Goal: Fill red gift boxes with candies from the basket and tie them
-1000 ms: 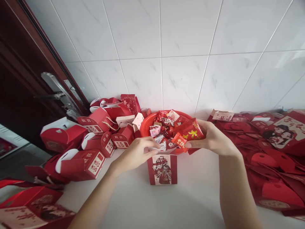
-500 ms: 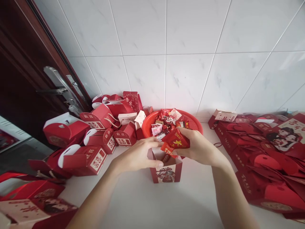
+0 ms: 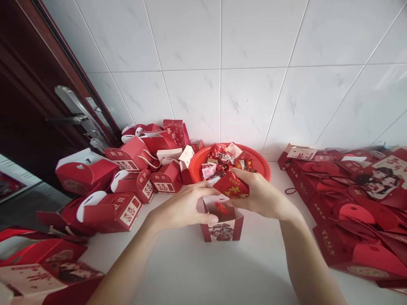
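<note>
A small open red box (image 3: 221, 231) with a printed picture on its front stands on the white table. My left hand (image 3: 187, 206) grips the box at its left side, thumb on the near rim. In my right hand (image 3: 259, 192), above the box's right part, is a red packet (image 3: 233, 185) with yellow print, tilted over the opening. Inside the box lies a bright red wrapped piece (image 3: 223, 207), partly hidden. Just behind, a red basket (image 3: 262, 163) holds several wrapped sweets (image 3: 226, 159).
Several red boxes (image 3: 110, 212) crowd the left side of the white table (image 3: 203, 271). More red boxes and folded cartons (image 3: 330, 250) are piled at the right. A tiled wall (image 3: 248, 101) rises behind, and a dark door with a metal handle (image 3: 74, 118) is at the left.
The bright red piece that was at my right fingertips above the opening is now down in the box. My right hand has shifted slightly left with the packet; my left hand keeps its hold.
</note>
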Tool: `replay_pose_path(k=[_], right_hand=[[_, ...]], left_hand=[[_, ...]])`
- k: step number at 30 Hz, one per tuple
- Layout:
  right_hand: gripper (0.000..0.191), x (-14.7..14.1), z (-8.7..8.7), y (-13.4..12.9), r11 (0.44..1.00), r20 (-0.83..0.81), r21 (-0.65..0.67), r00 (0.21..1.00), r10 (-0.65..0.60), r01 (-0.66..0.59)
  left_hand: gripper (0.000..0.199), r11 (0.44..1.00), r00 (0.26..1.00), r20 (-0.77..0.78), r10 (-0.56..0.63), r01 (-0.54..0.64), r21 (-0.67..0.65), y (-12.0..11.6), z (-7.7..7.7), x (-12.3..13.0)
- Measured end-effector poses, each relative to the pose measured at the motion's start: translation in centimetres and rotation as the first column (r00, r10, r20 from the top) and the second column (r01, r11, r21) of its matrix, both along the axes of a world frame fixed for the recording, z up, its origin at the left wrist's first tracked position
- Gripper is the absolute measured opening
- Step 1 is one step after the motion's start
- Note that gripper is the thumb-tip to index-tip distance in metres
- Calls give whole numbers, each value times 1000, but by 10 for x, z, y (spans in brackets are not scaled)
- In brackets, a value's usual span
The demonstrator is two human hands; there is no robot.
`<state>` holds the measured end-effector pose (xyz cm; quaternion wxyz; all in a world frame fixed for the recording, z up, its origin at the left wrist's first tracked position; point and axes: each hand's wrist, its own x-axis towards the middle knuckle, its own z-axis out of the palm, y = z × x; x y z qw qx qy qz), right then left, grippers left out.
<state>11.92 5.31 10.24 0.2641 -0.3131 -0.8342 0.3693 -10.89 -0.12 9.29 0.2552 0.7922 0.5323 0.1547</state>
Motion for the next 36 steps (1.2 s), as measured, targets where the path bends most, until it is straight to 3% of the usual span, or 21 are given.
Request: replay_pose_path(k=[6,10,13,16,20,24,30,36], right_hand=[[26,7,4,2,998,-250,-59,968,21,-37],[34,13,9,-3,985,-337,-149,941,38,-93],[24,17,12,-7,964,-333,-110,923,193,-241],[14,17,13,-11,942,-228,-86,927,298,-324],[15,9,11,-16,969,-2,48,971,241,-241],[16,5,8,-17,957,142,190,971,193,-218],[35,12,8,-18,949,299,105,920,254,-296],[16,-8,6,-25,954,419,30,870,258,-297]], left_hand=[[65,999,997,-66,29,-28,26,0,-3,-1],[67,995,994,-51,-97,98,23,-6,2,5],[62,983,983,-31,-179,180,29,-10,4,8],[58,986,986,2,-164,164,38,-11,2,7],[51,992,992,29,-121,120,23,-8,0,6],[52,992,992,18,-124,124,34,-6,-1,6],[61,988,988,26,-151,150,31,-4,-1,4],[67,984,984,32,-175,173,51,-2,-3,3]])
